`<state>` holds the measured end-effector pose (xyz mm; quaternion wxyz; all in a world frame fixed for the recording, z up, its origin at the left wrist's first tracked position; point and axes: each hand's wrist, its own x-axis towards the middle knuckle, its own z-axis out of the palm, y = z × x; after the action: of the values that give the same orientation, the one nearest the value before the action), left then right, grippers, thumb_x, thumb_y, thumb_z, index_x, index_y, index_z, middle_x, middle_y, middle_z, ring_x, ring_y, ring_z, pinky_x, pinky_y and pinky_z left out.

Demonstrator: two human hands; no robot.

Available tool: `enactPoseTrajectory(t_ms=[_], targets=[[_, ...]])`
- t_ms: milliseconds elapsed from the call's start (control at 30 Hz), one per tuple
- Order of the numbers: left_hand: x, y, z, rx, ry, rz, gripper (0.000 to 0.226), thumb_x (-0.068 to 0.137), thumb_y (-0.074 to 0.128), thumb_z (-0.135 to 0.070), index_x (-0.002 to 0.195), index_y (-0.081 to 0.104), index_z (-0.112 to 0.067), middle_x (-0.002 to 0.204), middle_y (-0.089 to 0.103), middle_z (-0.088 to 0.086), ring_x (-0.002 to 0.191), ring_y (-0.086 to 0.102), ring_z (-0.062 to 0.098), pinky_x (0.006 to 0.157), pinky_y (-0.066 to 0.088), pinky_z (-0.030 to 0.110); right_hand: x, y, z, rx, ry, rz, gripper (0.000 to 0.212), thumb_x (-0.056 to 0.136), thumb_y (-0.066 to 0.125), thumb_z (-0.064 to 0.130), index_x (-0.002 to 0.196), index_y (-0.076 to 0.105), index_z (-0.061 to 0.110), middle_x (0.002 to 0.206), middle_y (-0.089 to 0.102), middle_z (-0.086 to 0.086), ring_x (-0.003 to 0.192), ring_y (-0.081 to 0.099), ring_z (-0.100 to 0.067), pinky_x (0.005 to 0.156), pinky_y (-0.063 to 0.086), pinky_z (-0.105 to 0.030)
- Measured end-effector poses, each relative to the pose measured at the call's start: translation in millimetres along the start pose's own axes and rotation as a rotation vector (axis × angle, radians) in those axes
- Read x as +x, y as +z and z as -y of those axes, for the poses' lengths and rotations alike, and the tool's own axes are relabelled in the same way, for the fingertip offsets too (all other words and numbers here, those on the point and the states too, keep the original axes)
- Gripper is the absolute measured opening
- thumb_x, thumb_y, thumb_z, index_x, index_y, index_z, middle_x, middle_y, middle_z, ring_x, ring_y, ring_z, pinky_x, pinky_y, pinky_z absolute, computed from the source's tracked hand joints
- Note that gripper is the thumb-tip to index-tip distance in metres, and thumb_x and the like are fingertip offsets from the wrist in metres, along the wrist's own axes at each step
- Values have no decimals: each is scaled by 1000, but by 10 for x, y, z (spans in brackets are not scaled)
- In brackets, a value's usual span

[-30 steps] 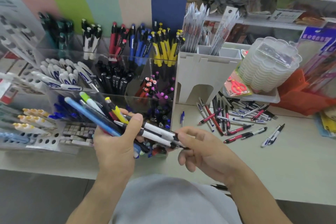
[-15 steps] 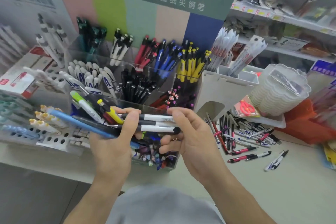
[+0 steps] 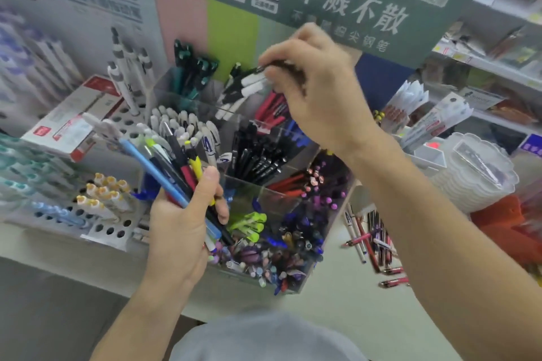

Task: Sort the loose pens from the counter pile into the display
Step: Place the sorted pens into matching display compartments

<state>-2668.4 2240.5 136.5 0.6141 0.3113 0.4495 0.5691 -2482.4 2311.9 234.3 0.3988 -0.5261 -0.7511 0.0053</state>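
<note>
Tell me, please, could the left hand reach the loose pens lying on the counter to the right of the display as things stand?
Probably not easily. The left hand grips a bundle of pens in front of the display, and the loose pens lie beyond it, under the right forearm, which crosses the way.

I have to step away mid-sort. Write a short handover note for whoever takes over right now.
Right hand: pinches black-and-white pens over the back compartment of the clear acrylic display, where matching pens stand.
Left hand: grips a mixed bundle of pens (light blue, yellow, red, black).
Done: display compartments already hold sorted pens.
Left: drop the black-and-white pens, sort the bundle, then the loose pens on the beige counter right of the display.
</note>
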Motion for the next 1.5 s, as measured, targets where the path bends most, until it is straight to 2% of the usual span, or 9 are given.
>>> enactPoseTrajectory(t_ms=[200,433,600,767,900,1267,1367,1433,1500], targets=[[24,-53,13,54,-33,85,33,86,76,-28,78,55,-2,62,52,7,52,47,25,54,43,36,310,487,35,-176,-90,388,18,100,56,13,112,67,4,108,58,-15,85,62,-34,77,52,-48],[21,-105,-18,-39,-150,161,32,83,75,-27,76,56,-2,66,50,11,51,46,22,48,44,29,-33,700,169,-278,158,30,54,92,72,36,131,49,7,125,50,-14,85,64,-32,67,47,-30],[-22,-165,-83,-93,-250,323,29,91,69,-27,71,59,-9,69,47,15,49,45,20,48,42,27,99,814,137,-196,149,-15,48,88,76,17,128,54,2,121,54,-18,83,65,-37,71,55,-42],[-86,-199,-86,-73,-260,406,30,85,72,-33,72,59,-9,66,45,16,50,43,21,49,42,26,150,916,127,-304,40,-122,27,96,64,21,117,64,6,111,59,-16,74,62,-33,51,52,-38],[-112,-237,-57,-82,-281,381,36,85,72,-33,76,57,-2,60,45,16,50,43,22,49,43,25,60,950,171,-265,-35,-112,43,93,60,40,120,66,7,110,58,-16,96,54,-32,76,50,-45],[-186,-212,-134,-94,-301,403,9,79,71,-29,85,73,-22,76,59,16,61,55,25,57,51,34,157,888,21,-406,-104,-75,21,85,72,8,104,68,0,107,63,-17,98,58,-37,83,52,-48],[-211,-208,-105,-137,-336,411,7,81,68,-18,85,74,-17,77,62,18,62,59,28,55,55,36,-136,594,277,-183,-71,-154,13,96,64,11,103,68,1,102,63,-12,93,58,-25,81,50,-33],[-216,-200,-89,-115,-343,430,10,79,75,-16,87,71,-12,73,59,21,57,56,29,51,53,35,-414,284,511,85,118,-32,9,98,63,17,98,68,10,84,63,1,73,55,-11,66,44,-20],[-230,-201,-58,-56,-346,482,21,73,79,-20,87,67,-8,66,55,23,52,50,28,48,47,31,-697,89,640,212,360,361,11,97,64,29,93,66,19,72,63,5,60,55,-9,55,46,-24]])
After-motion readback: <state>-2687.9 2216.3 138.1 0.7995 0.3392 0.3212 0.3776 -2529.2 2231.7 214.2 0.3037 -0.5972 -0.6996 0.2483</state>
